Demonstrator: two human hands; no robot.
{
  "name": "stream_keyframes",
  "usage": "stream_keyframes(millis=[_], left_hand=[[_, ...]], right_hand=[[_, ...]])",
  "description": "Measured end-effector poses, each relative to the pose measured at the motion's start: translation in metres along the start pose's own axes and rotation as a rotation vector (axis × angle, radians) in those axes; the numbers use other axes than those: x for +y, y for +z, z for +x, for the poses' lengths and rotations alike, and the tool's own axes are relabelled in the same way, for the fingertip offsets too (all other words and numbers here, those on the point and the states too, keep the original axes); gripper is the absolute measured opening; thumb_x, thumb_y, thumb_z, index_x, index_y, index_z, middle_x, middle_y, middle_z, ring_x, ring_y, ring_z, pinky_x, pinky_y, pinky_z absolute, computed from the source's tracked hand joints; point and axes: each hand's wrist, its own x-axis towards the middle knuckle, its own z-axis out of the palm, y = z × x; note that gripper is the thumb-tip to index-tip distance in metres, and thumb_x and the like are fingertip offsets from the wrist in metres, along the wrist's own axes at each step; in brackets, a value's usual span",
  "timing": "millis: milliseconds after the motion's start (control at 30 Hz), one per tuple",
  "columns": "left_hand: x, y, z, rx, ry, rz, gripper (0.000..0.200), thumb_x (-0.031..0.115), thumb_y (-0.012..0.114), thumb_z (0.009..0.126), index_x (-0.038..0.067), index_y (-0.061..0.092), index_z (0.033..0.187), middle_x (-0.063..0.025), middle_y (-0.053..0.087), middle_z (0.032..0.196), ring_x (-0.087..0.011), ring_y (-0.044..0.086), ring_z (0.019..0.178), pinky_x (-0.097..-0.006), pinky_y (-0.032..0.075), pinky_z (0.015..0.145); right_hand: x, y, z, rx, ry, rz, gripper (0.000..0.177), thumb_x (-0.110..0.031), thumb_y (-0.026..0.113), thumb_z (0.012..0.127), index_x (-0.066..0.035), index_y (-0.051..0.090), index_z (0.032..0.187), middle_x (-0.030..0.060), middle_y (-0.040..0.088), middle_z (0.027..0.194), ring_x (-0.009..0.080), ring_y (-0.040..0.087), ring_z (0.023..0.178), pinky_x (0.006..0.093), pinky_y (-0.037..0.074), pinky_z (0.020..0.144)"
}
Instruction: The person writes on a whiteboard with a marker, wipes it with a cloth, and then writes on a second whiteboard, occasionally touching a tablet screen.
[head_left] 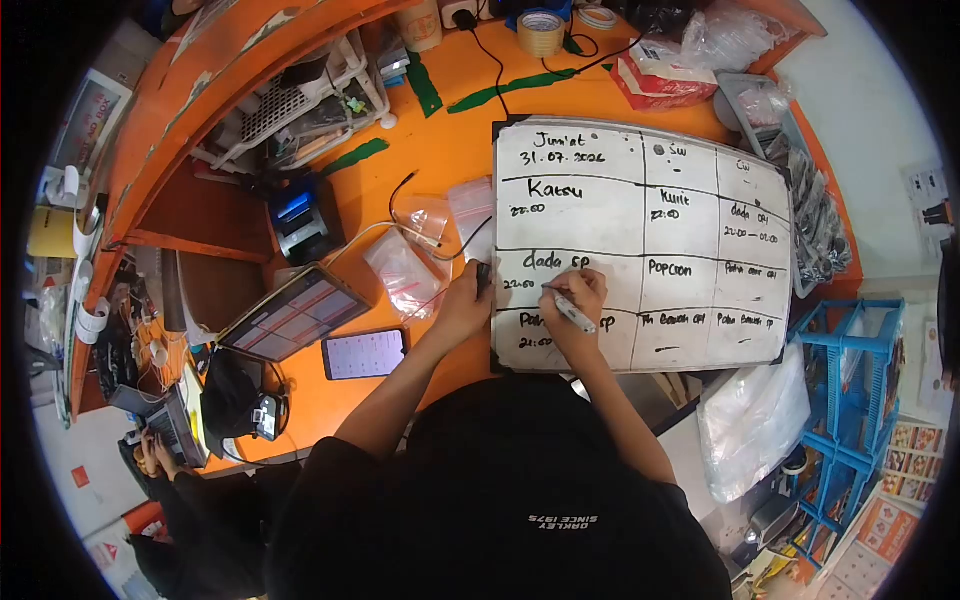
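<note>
A whiteboard (690, 340) with a hand-drawn grid and black handwriting lies in front of me. My right hand (580, 305) is closed around a white marker (574, 312), its tip low on the board by the "22:00" under "dada sp". At the board's left edge, my left hand (464, 308) is closed, with a small dark object (484, 276) at its fingertips; its kind cannot be made out.
Left of my left arm lie a lit phone (365, 354) and a propped tablet (295, 312). Clear plastic bags (402, 275), a tape roll (541, 34) and a red-white box (660, 78) sit further back. Another person's hands (158, 455) are on a laptop (180, 430) at lower left.
</note>
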Motion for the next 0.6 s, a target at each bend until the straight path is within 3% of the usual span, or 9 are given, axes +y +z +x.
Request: stream_keyframes(millis=[167,233,467,533,600], left_hand=[[0.001,-0.001,0.0,-0.012,-0.025,-0.019,0.022,0.011,0.054,0.083,-0.003,0.045,0.097,-0.0257,0.059,0.081,-0.0415,0.06,0.077,-0.0454,0.046,0.068],[0.004,-0.001,-0.003,0.005,-0.07,0.039,0.023,0.011,0.054,0.082,-0.004,0.045,0.097,-0.0253,0.059,0.081,-0.0411,0.06,0.076,-0.0444,0.046,0.067],[-0.016,0.014,-0.005,0.102,-0.003,-0.048,0.024,0.012,0.056,0.082,-0.004,0.045,0.097,-0.0226,0.06,0.079,-0.0373,0.061,0.073,-0.0428,0.047,0.065],[-0.026,0.019,-0.005,0.062,-0.17,-0.231,0.022,0.014,0.057,0.085,-0.003,0.045,0.093,-0.0183,0.057,0.074,-0.028,0.061,0.069,-0.0386,0.046,0.06],[-0.023,0.02,-0.01,0.074,-0.193,-0.379,0.022,0.015,0.057,0.086,-0.002,0.044,0.091,-0.0155,0.055,0.071,-0.0229,0.058,0.065,-0.0357,0.045,0.057]], right_hand=[[0.004,-0.002,-0.001,0.066,0.014,-0.044,0.011,0.0,0.062,0.066,-0.004,0.055,0.073,0.0084,0.058,0.071,0.0257,0.045,0.086,0.0366,0.038,0.081],[0.001,-0.002,-0.003,0.055,0.073,0.091,0.012,0.0,0.063,0.066,-0.004,0.056,0.075,0.0087,0.057,0.072,0.0262,0.046,0.087,0.036,0.039,0.08],[-0.015,0.017,-0.007,-0.1,-0.063,0.074,0.011,-0.005,0.066,0.066,-0.006,0.06,0.075,0.0049,0.061,0.072,0.0252,0.047,0.09,0.0383,0.036,0.082],[-0.016,0.018,-0.006,-0.11,-0.073,0.062,0.011,-0.006,0.066,0.066,-0.007,0.06,0.075,0.0045,0.061,0.072,0.0251,0.047,0.09,0.0384,0.035,0.082],[-0.015,0.016,-0.005,-0.146,-0.072,0.045,0.01,-0.007,0.066,0.067,-0.007,0.06,0.075,0.0036,0.061,0.071,0.0245,0.047,0.09,0.0384,0.034,0.082]])
